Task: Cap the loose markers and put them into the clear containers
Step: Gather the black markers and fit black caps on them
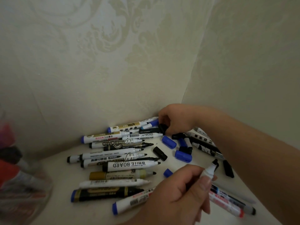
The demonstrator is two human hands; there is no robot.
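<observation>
1. Head view: capping step. The left hand [183, 190] has its grip curled round an uncapped marker [209, 171], just above the tabletop [65, 172].
2. The right hand [177, 120] looks to be pinching a black cap [163, 127] in the far corner.
3. Next: bring the cap back and line it up with the tip.
4. The marker's long axis runs diagonally, tip up and right.

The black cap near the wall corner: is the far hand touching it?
Touching. The head view shows the right hand pinching the black cap between its fingertips, no gap visible.
</observation>
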